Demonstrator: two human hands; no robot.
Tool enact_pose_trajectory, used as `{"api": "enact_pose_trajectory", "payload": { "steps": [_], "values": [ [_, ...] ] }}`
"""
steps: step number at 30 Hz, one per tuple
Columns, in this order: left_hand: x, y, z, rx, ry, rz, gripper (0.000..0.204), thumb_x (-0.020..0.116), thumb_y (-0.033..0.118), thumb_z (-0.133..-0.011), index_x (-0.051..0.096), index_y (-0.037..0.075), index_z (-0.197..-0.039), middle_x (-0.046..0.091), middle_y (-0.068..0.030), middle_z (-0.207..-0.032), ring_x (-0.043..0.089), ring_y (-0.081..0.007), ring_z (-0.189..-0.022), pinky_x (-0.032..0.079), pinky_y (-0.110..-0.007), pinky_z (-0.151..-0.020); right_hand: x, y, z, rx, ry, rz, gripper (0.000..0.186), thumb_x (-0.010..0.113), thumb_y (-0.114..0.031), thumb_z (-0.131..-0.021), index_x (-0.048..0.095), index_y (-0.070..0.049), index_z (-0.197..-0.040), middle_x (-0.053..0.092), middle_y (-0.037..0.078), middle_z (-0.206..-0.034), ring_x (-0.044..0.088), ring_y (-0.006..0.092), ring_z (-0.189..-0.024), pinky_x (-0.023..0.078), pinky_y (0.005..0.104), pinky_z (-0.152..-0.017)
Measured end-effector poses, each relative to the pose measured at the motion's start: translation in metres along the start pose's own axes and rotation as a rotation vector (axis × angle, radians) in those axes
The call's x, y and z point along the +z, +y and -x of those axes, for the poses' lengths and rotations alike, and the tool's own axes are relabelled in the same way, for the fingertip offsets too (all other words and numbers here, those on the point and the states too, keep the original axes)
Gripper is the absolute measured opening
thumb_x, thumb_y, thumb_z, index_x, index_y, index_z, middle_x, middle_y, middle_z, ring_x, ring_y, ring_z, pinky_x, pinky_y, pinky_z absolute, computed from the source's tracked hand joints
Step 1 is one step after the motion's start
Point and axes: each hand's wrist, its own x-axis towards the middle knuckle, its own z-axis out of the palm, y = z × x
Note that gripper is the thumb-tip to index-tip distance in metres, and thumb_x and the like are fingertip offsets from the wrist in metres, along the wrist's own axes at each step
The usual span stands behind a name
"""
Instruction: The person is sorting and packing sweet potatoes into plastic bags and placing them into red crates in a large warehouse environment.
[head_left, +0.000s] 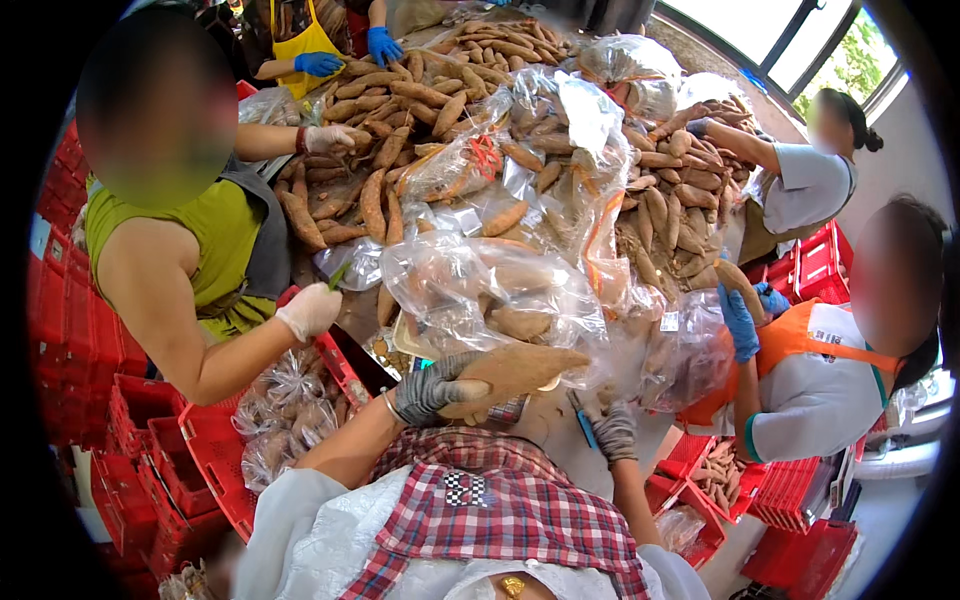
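Note:
A large brown sweet potato point(520, 376) is held near my body in my left hand point(436, 388), which wears a grey glove, the fingers wrapped round its thick end. The tapered end points right. My right hand point(613, 430), gloved in grey too, is closed on a slim blue knife point(582, 420) with a dark tip. The knife is apart from the sweet potato. Just beyond the held piece lies a clear plastic bag point(490, 285) with sweet potatoes inside. Part of the table edge is hidden behind my left hand and the sweet potato.
A big heap of sweet potatoes point(420, 100) covers the far table, with another pile point(690, 180) at right. Co-workers in gloves stand on both sides and at the far end. Red crates point(215, 455) holding bagged pieces point(295, 400) stand left; more crates point(790, 490) are right.

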Motion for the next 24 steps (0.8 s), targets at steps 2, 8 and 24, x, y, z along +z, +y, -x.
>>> {"api": "enact_pose_trajectory", "payload": {
  "steps": [2,8,24],
  "values": [
    [0.005,-0.004,-0.001,0.069,0.004,0.139,0.09,0.072,0.052,-0.064,0.038,0.0,-0.129,0.056,-0.0124,-0.104,0.06,-0.0187,-0.083,0.051,-0.028,-0.072,0.02,0.006,0.013,-0.019,0.006,-0.089,0.035,0.065,-0.03,-0.075,0.06,-0.005,-0.099,0.062,0.018,-0.087,0.058,0.0339,-0.081,0.047,0.0407,-0.074],
    [0.023,0.007,-0.002,0.05,0.004,0.195,0.091,0.075,0.046,-0.061,0.036,0.001,-0.131,0.055,-0.013,-0.108,0.059,-0.0221,-0.088,0.05,-0.031,-0.075,0.048,0.01,0.026,0.145,-0.185,-0.278,0.027,0.065,-0.017,-0.074,0.056,-0.004,-0.096,0.06,0.018,-0.089,0.056,0.0364,-0.087,0.046,0.0421,-0.079],
    [0.034,0.006,-0.027,0.091,0.019,-0.126,0.075,0.071,0.041,-0.069,0.042,0.002,-0.126,0.056,-0.0071,-0.103,0.054,-0.0166,-0.09,0.045,-0.03,-0.078,-0.083,-0.051,0.03,-0.072,0.14,-0.946,0.023,0.052,-0.017,-0.087,0.057,0.001,-0.102,0.056,0.014,-0.067,0.055,0.0304,-0.058,0.045,0.0369,-0.057]
  ]
}}
